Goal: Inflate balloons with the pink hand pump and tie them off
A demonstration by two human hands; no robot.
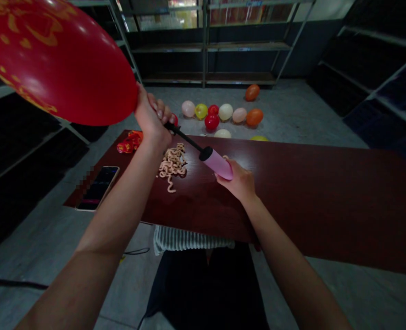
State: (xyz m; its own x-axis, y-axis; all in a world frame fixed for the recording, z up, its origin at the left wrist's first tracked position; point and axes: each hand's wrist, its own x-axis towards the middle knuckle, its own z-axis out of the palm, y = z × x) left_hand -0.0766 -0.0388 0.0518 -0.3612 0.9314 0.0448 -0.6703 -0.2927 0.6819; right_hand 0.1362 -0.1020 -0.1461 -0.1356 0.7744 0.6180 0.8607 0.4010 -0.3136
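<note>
A large red balloon (68, 68) with yellow patterns fills the upper left. Its neck end meets my left hand (152, 112), whose fingers are wrapped round the balloon's neck and the black end of a hand pump; the exact join is hidden. The pump's black rod runs down to its pink barrel (219, 164). My right hand (239, 181) is closed round the far end of that barrel, above the dark red table (292, 192). Beneath the rod lies a pile of curly beige strands (172, 162).
A phone (97, 189) and crumpled red-and-yellow balloons (130, 142) are at the table's left end. Beyond the table, several small balloons, among them an orange one (254, 118), rest on the floor. Metal shelves (206, 46) stand behind and at both sides.
</note>
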